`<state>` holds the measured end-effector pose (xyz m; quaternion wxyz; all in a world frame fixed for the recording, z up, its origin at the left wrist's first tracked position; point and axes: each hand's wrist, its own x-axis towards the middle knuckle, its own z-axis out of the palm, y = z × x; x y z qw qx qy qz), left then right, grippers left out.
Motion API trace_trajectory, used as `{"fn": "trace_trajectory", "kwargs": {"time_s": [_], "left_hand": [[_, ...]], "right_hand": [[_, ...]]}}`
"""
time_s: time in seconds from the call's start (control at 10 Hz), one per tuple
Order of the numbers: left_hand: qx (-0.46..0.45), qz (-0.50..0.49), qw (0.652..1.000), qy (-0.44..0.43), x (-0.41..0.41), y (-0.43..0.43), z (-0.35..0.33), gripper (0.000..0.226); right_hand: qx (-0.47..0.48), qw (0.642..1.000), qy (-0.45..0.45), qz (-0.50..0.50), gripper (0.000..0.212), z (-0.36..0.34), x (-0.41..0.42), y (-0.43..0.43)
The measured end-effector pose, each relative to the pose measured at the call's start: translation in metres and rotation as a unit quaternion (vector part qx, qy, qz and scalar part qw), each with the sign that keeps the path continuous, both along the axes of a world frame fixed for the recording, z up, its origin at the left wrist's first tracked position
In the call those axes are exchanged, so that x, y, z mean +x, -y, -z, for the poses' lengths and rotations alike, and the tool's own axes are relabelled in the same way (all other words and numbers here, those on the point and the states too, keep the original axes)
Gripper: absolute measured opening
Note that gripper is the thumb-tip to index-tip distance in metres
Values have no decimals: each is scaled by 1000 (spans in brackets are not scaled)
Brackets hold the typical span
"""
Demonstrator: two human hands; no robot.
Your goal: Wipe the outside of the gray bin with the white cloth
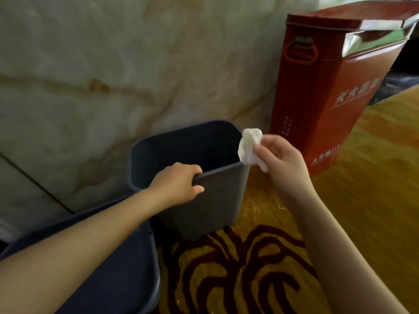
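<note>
The gray bin [217, 200] stands upright and empty on a patterned carpet, close to a marble wall. My left hand [176, 183] grips its near rim, fingers inside and thumb on the outer wall. My right hand [281, 159] holds a crumpled white cloth [249, 146] pinched between thumb and fingers. The cloth hangs at the bin's right near corner, level with the rim and touching or nearly touching it.
A second dark bin [118, 268] sits at the lower left under my left forearm. A tall red box [335, 91] with white lettering stands right of the gray bin against the marble wall [113, 75]. Yellow carpet [249, 268] with dark red swirls covers the floor.
</note>
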<state>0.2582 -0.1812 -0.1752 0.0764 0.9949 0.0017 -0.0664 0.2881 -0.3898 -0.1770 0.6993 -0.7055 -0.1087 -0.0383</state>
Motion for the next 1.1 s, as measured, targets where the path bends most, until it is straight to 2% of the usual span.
{"fn": "trace_trajectory", "kwargs": {"time_s": [0.1,0.2,0.3,0.4,0.5,0.6,0.7,0.8,0.9,1.1], "left_hand": [[25,-19,999,13,-14,-27,-5,23],[11,-14,999,39,-22,-31,0,24],[-5,-5,998,59,-23,-24,6,25],[-84,-1,996,7,-25,-33,-3,30],[-176,-34,970,164,-39,-64,-21,27],[-128,-142,926,325,-50,-110,-36,26],[-70,-224,954,186,-50,-145,-42,41],[-60,-213,975,-13,-54,-156,-54,61],[-41,-205,970,-121,-58,-151,-88,71],[-95,-228,951,-188,-59,-128,-222,73]], "right_hand": [[-115,990,74,-34,12,-18,22,-35],[-309,934,126,-126,4,-22,48,-79],[-468,841,137,-234,8,-11,69,-119],[-556,762,106,-316,7,7,80,-150],[-585,728,59,-352,15,26,85,-170],[-615,685,15,-390,31,32,79,-182],[-636,683,2,-359,40,14,69,-184],[-664,676,-27,-318,47,-24,54,-181],[-667,682,-33,-298,55,-74,37,-178],[-643,708,-29,-290,66,-214,17,-180]]}}
